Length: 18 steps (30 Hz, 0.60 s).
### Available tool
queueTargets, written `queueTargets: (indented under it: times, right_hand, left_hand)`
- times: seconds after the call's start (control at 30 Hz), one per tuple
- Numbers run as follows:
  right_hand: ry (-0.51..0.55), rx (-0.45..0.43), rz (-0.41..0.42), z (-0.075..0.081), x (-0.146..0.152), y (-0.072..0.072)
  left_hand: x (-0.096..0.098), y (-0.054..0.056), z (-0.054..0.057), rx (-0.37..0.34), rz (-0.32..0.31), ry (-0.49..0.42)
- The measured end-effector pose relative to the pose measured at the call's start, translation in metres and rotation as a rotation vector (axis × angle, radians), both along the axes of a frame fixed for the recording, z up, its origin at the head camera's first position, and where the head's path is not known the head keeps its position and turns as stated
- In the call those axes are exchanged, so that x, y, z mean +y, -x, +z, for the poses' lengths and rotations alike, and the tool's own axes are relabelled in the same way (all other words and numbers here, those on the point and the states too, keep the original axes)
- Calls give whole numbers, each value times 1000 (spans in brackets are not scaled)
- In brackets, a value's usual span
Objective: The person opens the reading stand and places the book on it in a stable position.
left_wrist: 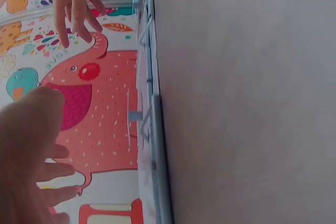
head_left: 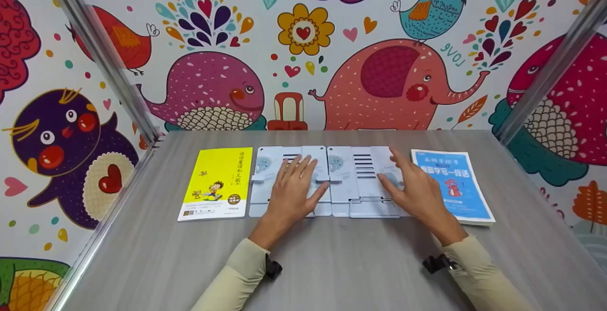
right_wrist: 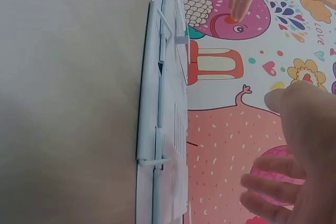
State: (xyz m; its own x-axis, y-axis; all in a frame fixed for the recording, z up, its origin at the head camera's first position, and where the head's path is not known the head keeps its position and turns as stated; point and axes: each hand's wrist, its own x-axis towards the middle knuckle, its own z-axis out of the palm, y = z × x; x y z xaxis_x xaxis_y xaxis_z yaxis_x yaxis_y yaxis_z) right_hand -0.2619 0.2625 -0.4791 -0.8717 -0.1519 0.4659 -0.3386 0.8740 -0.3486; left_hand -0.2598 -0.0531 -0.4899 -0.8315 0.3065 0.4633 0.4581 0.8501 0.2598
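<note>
Two pale folding book stands (head_left: 265, 192) lie flat side by side on the table, printed with a small elephant and cut with slots. Over the left one hovers my left hand (head_left: 295, 187), fingers loosely spread, hiding part of its middle. My right hand (head_left: 417, 187) hovers above the right-hand book stand (head_left: 344, 190), covering its right side and overlapping a book in the head view. Both wrist views show the stands edge-on, with a gap between the panels (right_wrist: 178, 114) and my right hand's fingers (right_wrist: 275, 184). Neither hand holds anything.
A yellow book (head_left: 218, 173) lies left of the stands, and a thicker blue book (head_left: 467, 197) lies to their right. Behind the grey table (head_left: 341, 268) rises a wall (head_left: 303, 74) printed with cartoon animals. Metal posts (head_left: 109, 64) stand at both sides.
</note>
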Motion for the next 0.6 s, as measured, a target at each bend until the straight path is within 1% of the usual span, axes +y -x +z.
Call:
queueTargets:
  times: [0.07, 0.13, 0.27, 0.33, 0.43, 0.5, 0.6]
  right_hand:
    - [12, -35, 6, -1, 2, -4]
    - [32, -85, 13, -2, 4, -8]
    - [81, -201, 36, -7, 10, -13]
    - [106, -251, 47, -10, 13, -14]
    - [136, -318, 49, -15, 19, -14]
    - [146, -353, 48, -18, 24, -15]
    - [155, -398, 45, -21, 30, -17]
  left_hand:
    - [4, -5, 0, -12, -29, -15]
    - [10, -10, 1, -42, -67, -50]
    - [22, -17, 2, -134, -146, -134]
    - [28, -19, 0, -162, -187, -164]
    - [37, -21, -6, -197, -238, -183]
    - [43, -21, -10, -226, -256, -184]
    - [52, -19, -14, -299, -258, -178]
